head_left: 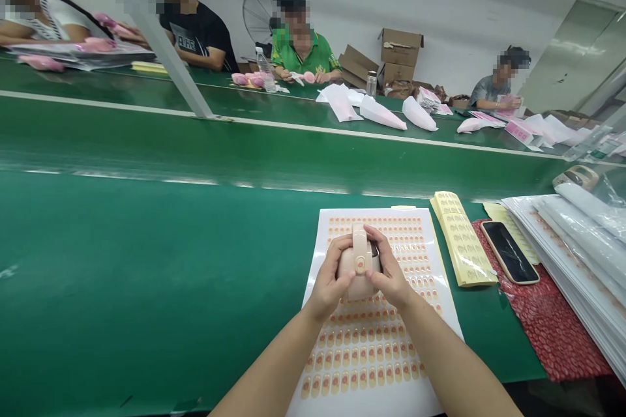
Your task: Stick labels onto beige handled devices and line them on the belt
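Both hands hold a small beige rounded device with a handle-like band (pixel 360 249) across its top. An oval sticker with a reddish mark is on the band's near end. My left hand (pixel 335 273) wraps the device's left side, its thumb close to the sticker. Around the right side curls my right hand (pixel 388 270), thumb also near the sticker. Under them lies a white sheet of oval stickers (pixel 362 355) in rows, on the green table. The device's underside and part of its sides are hidden by my hands.
To the right lie a yellowish label stack (pixel 464 241), a phone (pixel 509 252), red bubble wrap (pixel 552 319) and stacked white sheets (pixel 581 254). Another beige device (pixel 577 177) sits beyond. A raised green ledge (pixel 244 150) crosses ahead; several co-workers sit behind it.
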Available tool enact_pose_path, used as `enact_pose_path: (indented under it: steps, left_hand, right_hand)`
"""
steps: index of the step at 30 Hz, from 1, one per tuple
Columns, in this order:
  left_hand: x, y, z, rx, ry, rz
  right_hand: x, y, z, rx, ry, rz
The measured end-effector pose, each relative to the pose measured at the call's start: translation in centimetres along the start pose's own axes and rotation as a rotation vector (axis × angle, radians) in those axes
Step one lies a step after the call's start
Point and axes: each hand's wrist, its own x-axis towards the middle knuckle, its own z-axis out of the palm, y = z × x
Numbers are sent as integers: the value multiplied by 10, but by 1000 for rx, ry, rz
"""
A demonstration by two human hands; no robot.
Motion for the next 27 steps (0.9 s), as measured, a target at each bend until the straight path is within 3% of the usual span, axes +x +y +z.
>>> enact_pose_path:
  steps: [15,27]
  left_hand:
    - [0,4,1,-22,72,-121]
    - [-2,0,-2,-63,18,-93]
  right_hand:
    - [1,-2,0,-80,-40,-17]
    - [-1,1,2,-16,16,33]
